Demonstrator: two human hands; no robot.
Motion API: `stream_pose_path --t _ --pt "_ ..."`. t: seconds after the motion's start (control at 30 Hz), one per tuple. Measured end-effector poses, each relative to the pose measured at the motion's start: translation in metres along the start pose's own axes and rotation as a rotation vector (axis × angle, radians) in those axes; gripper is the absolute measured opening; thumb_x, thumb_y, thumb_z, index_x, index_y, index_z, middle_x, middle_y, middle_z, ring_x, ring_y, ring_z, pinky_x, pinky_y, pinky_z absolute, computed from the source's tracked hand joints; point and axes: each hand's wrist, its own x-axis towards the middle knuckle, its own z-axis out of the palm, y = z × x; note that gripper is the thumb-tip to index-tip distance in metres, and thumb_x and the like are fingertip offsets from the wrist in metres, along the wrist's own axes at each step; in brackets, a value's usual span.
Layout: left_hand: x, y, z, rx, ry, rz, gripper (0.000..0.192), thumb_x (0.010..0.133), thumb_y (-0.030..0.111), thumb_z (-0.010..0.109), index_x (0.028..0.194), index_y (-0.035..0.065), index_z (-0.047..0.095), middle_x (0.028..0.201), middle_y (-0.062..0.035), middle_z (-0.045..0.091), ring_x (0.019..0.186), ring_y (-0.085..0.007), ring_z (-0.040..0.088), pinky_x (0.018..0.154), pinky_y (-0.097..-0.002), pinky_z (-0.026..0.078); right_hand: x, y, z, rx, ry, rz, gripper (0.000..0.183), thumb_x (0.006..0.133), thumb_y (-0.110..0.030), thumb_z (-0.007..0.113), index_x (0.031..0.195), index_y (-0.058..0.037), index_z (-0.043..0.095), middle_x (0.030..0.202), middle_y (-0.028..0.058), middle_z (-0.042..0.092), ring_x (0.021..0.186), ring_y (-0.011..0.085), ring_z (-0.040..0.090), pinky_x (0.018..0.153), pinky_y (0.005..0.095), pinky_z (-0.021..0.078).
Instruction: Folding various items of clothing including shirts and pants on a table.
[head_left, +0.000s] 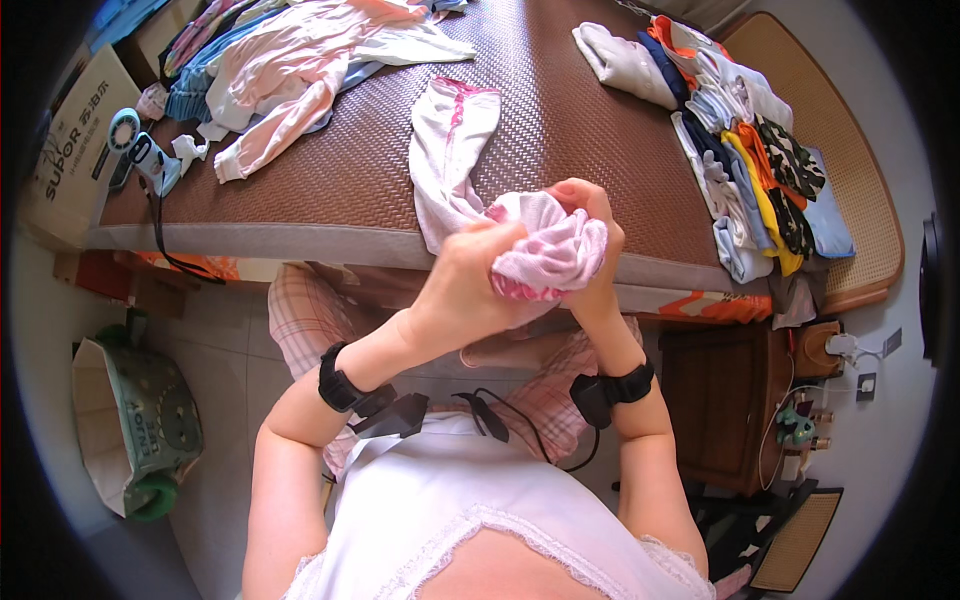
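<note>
Both my hands hold a bunched part of a pale pink garment (551, 251) with darker pink trim, raised over the near edge of the bed. My left hand (469, 281) grips its left side, and my right hand (596, 240) wraps around its right side, with some fingers hidden behind the cloth. A long white sleeve or leg with pink trim (454, 142) stretches away from the bunch across the brown woven mat (360, 187). Whether it is one piece with the bunched part is hard to tell.
Loose clothes (277, 75) lie at the back left, beside a blue handheld fan (154, 161) and a cardboard box (75, 150). Folded clothes (757, 172) stand in rows at the right. A fabric basket (154, 420) is on the floor at left, a wooden cabinet (712, 405) at right.
</note>
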Motion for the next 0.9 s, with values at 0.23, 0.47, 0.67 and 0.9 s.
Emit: stream_pose_path --t 0.23,0.47,0.67,0.9 --pt "0.010 -0.025 -0.026 0.535 0.291 0.153 0.034 0.060 0.008 0.073 0.091 0.0038 0.060 0.078 -0.0113 0.063 0.075 -0.0304 0.062 0.085 -0.0371 0.042 -0.002 -0.023 -0.002 0.248 -0.154 0.121 0.025 0.069 0.000 0.069 0.091 -0.0010 0.057 0.079 0.0069 0.060 0.074 0.0137 0.058 0.069 0.0261 0.0471" --pt "-0.017 0.013 0.002 -0.475 -0.085 -0.256 0.042 0.063 0.003 0.076 0.101 -0.0031 0.061 0.086 -0.0145 0.063 0.085 -0.0281 0.062 0.080 -0.0339 0.047 0.002 -0.009 -0.003 -0.094 0.028 0.041 0.026 0.069 -0.010 0.071 0.083 -0.0029 0.050 0.067 0.0079 0.054 0.063 0.0166 0.055 0.057 0.0296 0.0440" --pt "-0.002 -0.026 -0.023 0.309 0.303 -0.179 0.035 0.060 0.000 0.073 0.093 0.0006 0.061 0.080 -0.0153 0.062 0.080 -0.0282 0.062 0.073 -0.0347 0.048 -0.005 -0.024 -0.002 0.317 -0.132 0.082 0.027 0.080 -0.011 0.069 0.097 -0.0038 0.049 0.091 0.0060 0.061 0.084 0.0140 0.059 0.076 0.0263 0.0464" --pt "0.002 -0.026 -0.032 -0.654 -0.092 -0.536 0.026 0.079 0.001 0.062 0.105 -0.0001 0.063 0.096 -0.0095 0.067 0.088 -0.0223 0.065 0.081 -0.0345 0.051 0.008 -0.022 -0.015 1.255 -0.349 0.698 0.035 0.083 0.001 0.061 0.116 -0.0012 0.050 0.111 0.0109 0.060 0.100 0.0158 0.060 0.090 0.0315 0.0479"
